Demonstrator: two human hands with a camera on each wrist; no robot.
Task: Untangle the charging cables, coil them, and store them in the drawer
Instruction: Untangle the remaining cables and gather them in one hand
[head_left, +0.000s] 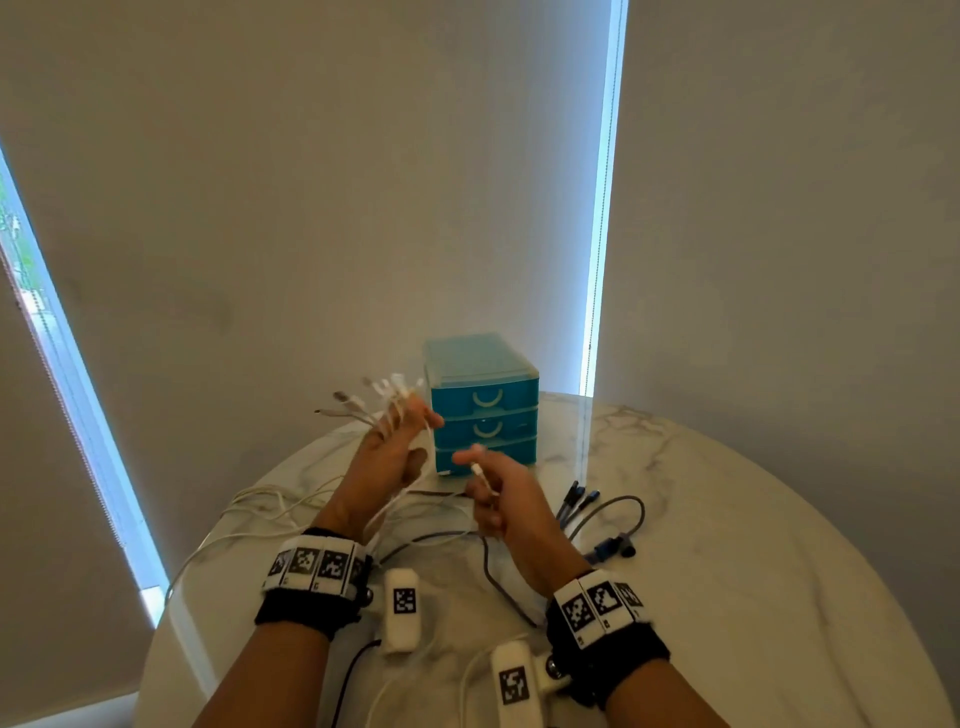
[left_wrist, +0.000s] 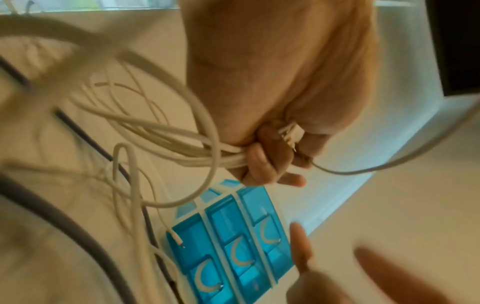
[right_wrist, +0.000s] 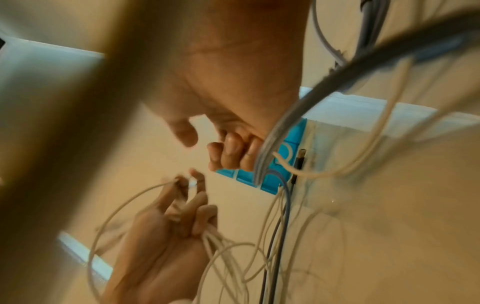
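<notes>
White cables fan out of the left hand, whose grip is closed around a bunch of them: the plug ends stick up and away from the person, past the fingertips, while the long runs drop back down past the wrist to the counter. The left hand is raised, with free air around the plug tips. Just beside it, the right hand has its fingers curled around more white cable, with one white connector standing up out of the top of the grip; the left wrist view shows that bundle clamped under the curled fingers. The two hands are near each other but apart.

Just beyond both grips stands a blue drawer unit with three drawers, all shut, its fronts facing the person. Below the hands, loose white loops sprawl over the counter toward its left edge. A dark cable runs under the right wrist. On the far side of the right grip lie grey cables with dark plugs, well inside the rounded counter edge.
</notes>
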